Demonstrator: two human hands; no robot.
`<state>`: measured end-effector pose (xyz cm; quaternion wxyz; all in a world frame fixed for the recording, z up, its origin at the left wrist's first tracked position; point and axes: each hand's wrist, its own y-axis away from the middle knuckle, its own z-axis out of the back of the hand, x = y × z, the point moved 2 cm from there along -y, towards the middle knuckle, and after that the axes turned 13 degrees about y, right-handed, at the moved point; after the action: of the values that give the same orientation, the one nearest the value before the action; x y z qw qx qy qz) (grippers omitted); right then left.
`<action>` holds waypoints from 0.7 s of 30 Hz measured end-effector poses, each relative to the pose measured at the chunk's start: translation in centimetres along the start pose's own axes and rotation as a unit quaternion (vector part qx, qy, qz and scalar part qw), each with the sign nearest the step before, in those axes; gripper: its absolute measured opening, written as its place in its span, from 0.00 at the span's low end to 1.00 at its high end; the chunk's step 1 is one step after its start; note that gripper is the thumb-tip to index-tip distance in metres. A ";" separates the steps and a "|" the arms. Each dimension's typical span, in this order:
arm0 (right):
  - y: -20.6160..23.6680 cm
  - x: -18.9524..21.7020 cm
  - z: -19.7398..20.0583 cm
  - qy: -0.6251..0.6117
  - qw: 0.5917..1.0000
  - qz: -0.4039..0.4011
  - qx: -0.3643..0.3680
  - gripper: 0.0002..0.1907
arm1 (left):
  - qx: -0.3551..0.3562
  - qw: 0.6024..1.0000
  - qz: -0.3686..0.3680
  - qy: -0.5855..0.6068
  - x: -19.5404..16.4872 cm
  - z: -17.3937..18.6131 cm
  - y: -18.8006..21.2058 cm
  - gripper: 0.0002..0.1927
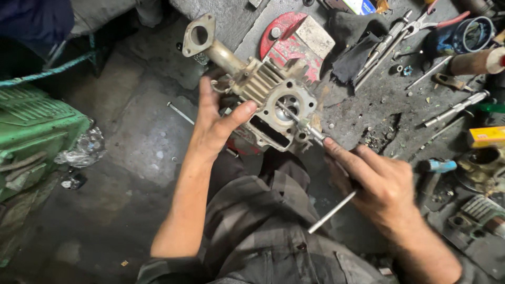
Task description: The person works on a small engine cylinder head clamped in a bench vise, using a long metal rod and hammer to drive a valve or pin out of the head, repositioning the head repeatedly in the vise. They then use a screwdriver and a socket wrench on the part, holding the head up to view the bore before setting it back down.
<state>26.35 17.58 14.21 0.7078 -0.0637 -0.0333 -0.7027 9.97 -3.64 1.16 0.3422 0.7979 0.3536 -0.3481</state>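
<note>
My left hand [215, 123] holds a finned metal engine cylinder head [265, 92] up in front of me, thumb pressed on its face. A bent pipe with a flange [202, 37] sticks out from it toward the upper left. My right hand [376, 181] grips a long thin metal rod tool [334, 210]. The tip of that rod reaches into the round opening [288, 108] in the head's face.
A grimy workbench [379, 100] to the right carries pliers [428, 21], metal rods [455, 108], a dark rag [355, 44], a red and grey block [297, 42] and engine parts [476, 210]. A green machine [37, 134] stands at the left on the concrete floor [142, 137].
</note>
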 end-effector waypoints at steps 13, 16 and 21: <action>-8.9 2.7 4.5 0.413 0.806 0.357 0.228 0.36 | 0.101 0.991 -0.070 -0.046 -1.2 0.6 -1.5 0.40; -9.4 2.7 3.5 0.454 0.778 0.391 0.188 0.32 | 0.042 0.978 -0.114 -0.172 -1.4 0.2 -0.9 0.37; -9.8 2.4 2.0 0.397 0.806 0.349 0.267 0.27 | -0.049 0.930 -0.215 -0.295 -0.9 -0.6 0.0 0.34</action>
<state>16.67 15.43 16.99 0.8461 0.4050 0.0881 -0.3352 9.67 -3.48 2.22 0.3865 0.5464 0.4164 -0.6154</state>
